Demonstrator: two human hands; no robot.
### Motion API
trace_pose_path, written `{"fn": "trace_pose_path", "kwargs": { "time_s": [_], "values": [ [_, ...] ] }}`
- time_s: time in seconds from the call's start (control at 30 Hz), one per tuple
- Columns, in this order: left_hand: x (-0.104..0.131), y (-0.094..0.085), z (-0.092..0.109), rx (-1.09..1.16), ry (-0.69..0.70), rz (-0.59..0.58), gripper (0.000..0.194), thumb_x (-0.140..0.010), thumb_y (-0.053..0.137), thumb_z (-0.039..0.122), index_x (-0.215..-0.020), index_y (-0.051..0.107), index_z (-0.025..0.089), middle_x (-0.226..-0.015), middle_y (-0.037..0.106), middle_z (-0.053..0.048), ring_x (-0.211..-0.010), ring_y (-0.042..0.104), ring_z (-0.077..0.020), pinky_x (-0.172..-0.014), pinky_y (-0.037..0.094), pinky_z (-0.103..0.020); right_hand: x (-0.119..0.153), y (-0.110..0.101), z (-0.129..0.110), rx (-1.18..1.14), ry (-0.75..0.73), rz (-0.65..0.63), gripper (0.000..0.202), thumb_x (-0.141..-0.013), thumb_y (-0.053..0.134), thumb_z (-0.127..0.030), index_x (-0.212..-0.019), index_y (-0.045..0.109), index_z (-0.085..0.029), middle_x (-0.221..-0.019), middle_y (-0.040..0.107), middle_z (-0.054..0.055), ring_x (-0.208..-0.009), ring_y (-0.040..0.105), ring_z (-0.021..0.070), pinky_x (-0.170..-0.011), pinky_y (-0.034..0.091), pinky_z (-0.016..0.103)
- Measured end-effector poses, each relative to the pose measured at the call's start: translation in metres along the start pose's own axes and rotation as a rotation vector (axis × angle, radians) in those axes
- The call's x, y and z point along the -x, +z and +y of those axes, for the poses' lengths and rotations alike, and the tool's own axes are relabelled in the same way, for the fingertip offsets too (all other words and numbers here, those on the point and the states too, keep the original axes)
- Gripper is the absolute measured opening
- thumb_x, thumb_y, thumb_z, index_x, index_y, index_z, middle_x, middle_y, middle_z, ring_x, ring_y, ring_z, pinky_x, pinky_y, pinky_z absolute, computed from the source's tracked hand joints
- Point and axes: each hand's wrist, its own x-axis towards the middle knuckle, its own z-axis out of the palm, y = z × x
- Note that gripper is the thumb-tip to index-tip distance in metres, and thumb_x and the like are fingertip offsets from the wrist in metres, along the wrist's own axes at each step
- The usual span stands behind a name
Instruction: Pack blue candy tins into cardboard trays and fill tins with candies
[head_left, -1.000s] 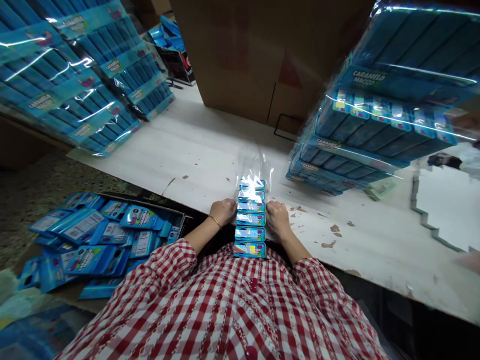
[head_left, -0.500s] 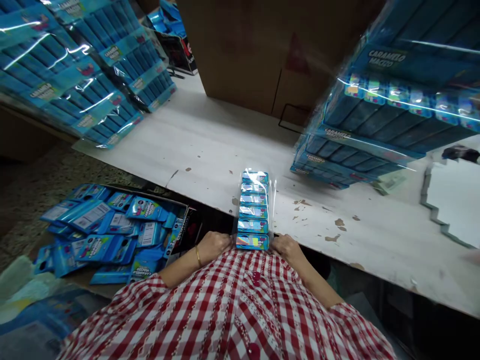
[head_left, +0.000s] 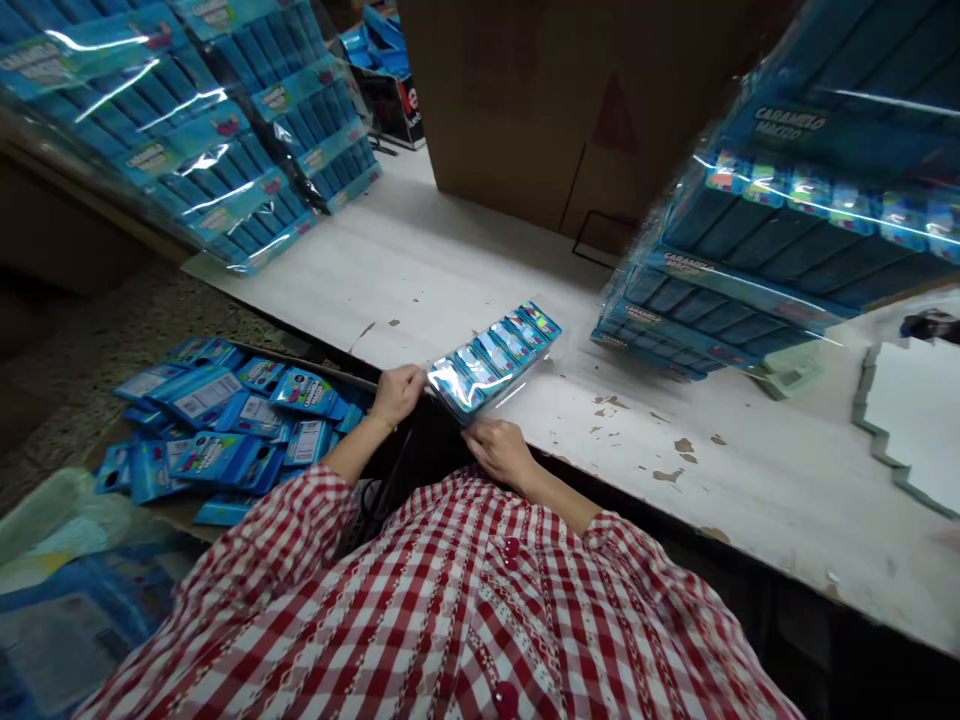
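A row of several small blue packets in clear plastic wrap (head_left: 496,352) lies slantwise over the front edge of the white table, its far end pointing to the right. My left hand (head_left: 399,392) is closed at the near left corner of this wrapped pack, pinching the loose end of the plastic. Below the near right corner, my right hand (head_left: 498,448) is also closed on the wrap. The fingertips of both hands are partly hidden, and the gripped film itself is hard to make out.
An open box of loose blue packets (head_left: 217,425) stands below the table at left. Tall stacks of wrapped blue packs rise at left (head_left: 217,130) and right (head_left: 750,240). A large cardboard box (head_left: 525,110) stands behind on the white table (head_left: 420,280). White cut-edged sheets (head_left: 919,410) lie far right.
The wrapped pack has turned from pointing straight away from me to slanting right. My left hand has moved up and left; my right hand has moved left and slightly up.
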Motion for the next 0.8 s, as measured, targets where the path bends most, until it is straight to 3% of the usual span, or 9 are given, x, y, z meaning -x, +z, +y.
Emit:
{"fn": "trace_pose_path", "kwargs": {
  "time_s": [0.1,0.17,0.23,0.3,0.4,0.5,0.63,0.8],
  "values": [
    [-0.031,0.0,-0.018,-0.128,-0.13,0.074,0.027,-0.08,0.042,0.026,-0.056,0.05,0.018,-0.06,0.055,-0.004,-0.061,0.049,-0.0152,-0.06,0.036,-0.026,-0.032,0.008,-0.017,-0.02,0.021,-0.014,0.032,-0.092,0.039,-0.029,-0.082,0.068,-0.019,-0.087,0.068,0.006,-0.078,0.061,0.0153,-0.068,0.041,0.025],
    [-0.04,0.005,-0.025,-0.156,-0.196,0.082,0.024,-0.081,0.042,0.022,-0.06,0.053,0.018,-0.068,0.058,-0.005,-0.066,0.051,-0.0159,-0.063,0.037,-0.026,-0.035,0.009,-0.016,-0.103,-0.001,0.039,0.031,-0.091,0.04,-0.027,-0.081,0.068,-0.02,-0.085,0.069,0.006,-0.079,0.062,0.0154,-0.07,0.042,0.025],
    [-0.04,0.011,-0.03,-0.157,-0.239,0.135,0.023,-0.084,0.04,0.02,-0.068,0.057,0.017,-0.079,0.059,-0.007,-0.074,0.053,-0.0165,-0.069,0.039,-0.026,-0.026,0.0,-0.002,-0.215,-0.012,0.174,0.03,-0.09,0.04,-0.028,-0.081,0.068,-0.019,-0.082,0.069,0.006,-0.077,0.062,0.0156,-0.072,0.044,0.026],
    [-0.032,0.018,-0.032,-0.156,-0.26,0.18,0.022,-0.086,0.039,0.02,-0.077,0.059,0.017,-0.087,0.059,-0.008,-0.084,0.054,-0.0176,-0.078,0.04,-0.027,-0.015,-0.021,0.022,-0.287,0.022,0.378,0.03,-0.089,0.042,-0.033,-0.082,0.067,-0.019,-0.082,0.069,0.006,-0.075,0.063,0.016,-0.073,0.046,0.027],
    [-0.02,0.029,-0.03,-0.194,-0.287,0.172,0.02,-0.088,0.041,0.022,-0.093,0.059,0.017,-0.1,0.058,-0.009,-0.098,0.05,-0.0212,-0.087,0.038,-0.033,-0.011,-0.066,0.061,-0.208,0.129,0.68,0.028,-0.085,0.049,-0.038,-0.08,0.067,-0.018,-0.082,0.069,0.007,-0.077,0.062,0.0177,-0.076,0.046,0.031],
    [-0.019,0.037,-0.023,-0.26,-0.4,0.142,0.022,-0.09,0.039,0.028,-0.098,0.058,0.02,-0.11,0.055,-0.009,-0.104,0.045,-0.0252,-0.087,0.037,-0.037,-0.022,-0.105,0.092,-0.144,0.206,0.852,0.029,-0.084,0.048,-0.038,-0.079,0.067,-0.016,-0.082,0.068,0.008,-0.082,0.062,0.0186,-0.081,0.046,0.033],
    [-0.027,0.041,-0.013,-0.322,-0.481,0.091,0.022,-0.092,0.037,0.028,-0.098,0.056,0.019,-0.109,0.053,-0.011,-0.103,0.044,-0.0261,-0.084,0.036,-0.039,-0.043,-0.126,0.119,-0.196,0.245,0.872,0.029,-0.079,0.05,-0.038,-0.076,0.067,-0.015,-0.081,0.068,0.007,-0.085,0.062,0.0194,-0.082,0.046,0.035],
    [-0.032,0.04,-0.007,-0.363,-0.374,0.047,0.018,-0.09,0.039,0.023,-0.098,0.053,0.016,-0.107,0.052,-0.014,-0.101,0.045,-0.0276,-0.084,0.035,-0.042,-0.056,-0.121,0.137,-0.257,0.319,0.861,0.032,-0.074,0.051,-0.041,-0.076,0.068,-0.014,-0.085,0.069,0.009,-0.089,0.062,0.0213,-0.087,0.044,0.036]
  ]
}}
